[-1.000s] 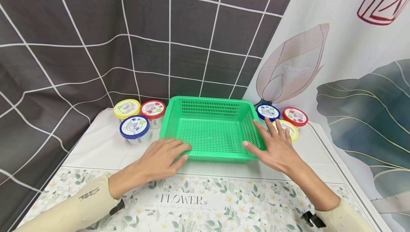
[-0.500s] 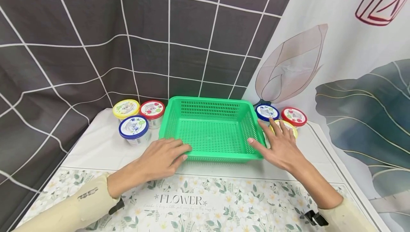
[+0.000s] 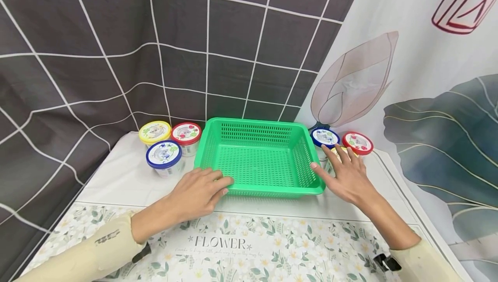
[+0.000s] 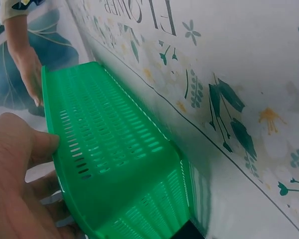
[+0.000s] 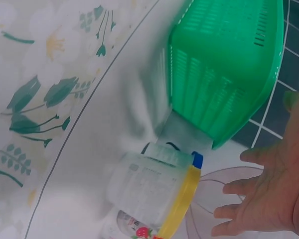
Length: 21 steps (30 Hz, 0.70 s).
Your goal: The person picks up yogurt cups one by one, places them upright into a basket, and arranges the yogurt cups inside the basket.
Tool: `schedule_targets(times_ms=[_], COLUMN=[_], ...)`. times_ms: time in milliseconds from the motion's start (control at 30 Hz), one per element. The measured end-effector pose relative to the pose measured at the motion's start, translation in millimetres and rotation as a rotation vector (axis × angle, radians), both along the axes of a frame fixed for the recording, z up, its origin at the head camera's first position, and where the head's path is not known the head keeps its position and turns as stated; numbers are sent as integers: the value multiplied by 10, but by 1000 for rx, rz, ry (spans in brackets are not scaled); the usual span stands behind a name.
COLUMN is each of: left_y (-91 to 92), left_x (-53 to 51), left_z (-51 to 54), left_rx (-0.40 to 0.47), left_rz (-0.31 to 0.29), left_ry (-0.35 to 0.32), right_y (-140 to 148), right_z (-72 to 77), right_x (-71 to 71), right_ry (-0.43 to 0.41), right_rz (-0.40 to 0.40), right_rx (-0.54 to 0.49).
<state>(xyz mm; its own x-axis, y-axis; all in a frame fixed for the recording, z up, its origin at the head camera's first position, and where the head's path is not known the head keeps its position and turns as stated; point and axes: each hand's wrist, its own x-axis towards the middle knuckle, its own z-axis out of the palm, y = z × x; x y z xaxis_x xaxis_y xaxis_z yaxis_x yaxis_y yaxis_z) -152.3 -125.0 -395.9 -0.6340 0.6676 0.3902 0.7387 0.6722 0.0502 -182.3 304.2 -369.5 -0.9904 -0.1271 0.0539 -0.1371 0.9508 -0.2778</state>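
The green basket (image 3: 256,165) stands on the table, its inside bare. My left hand (image 3: 198,191) rests on the basket's near left rim; in the left wrist view the thumb of this hand (image 4: 20,174) lies on the rim, fingers beyond it. My right hand (image 3: 348,178) hovers with fingers spread over the yellow-lidded tub (image 3: 342,154), just right of the basket. In the right wrist view the hand (image 5: 274,189) stands apart from the yellow-lidded tub (image 5: 182,201), holding nothing.
Left of the basket are yellow-lidded (image 3: 154,132), red-lidded (image 3: 186,133) and blue-lidded (image 3: 164,154) tubs. To its right are a blue-lidded tub (image 3: 324,136) and a red-lidded tub (image 3: 357,142). A dark gridded curtain (image 3: 175,65) hangs behind.
My right hand has moved right, from beside and over the basket's right rim to over the yellow-lidded tub. The left hand and the basket have hardly moved.
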Motion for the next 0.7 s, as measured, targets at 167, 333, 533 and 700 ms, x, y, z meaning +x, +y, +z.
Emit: schedule_targets(times_ms=[167,333,533,700], left_y=[0,0,4,1], left_x=[0,-5,-10,-7], left_z=[-10,-15,-1,15], left_rx=[6,3,0,5], left_rz=[-9,-15,-14,-11], left_ry=[33,45,24,-1], right_y=[44,82,145,197], right_z=[-10,-3,6,6], right_x=[-25,-45,-90,-132], right_ry=[-11,-20,-28,-29], right_rz=[-14,-27,-47,-73], right_rx=[1,3,4,4])
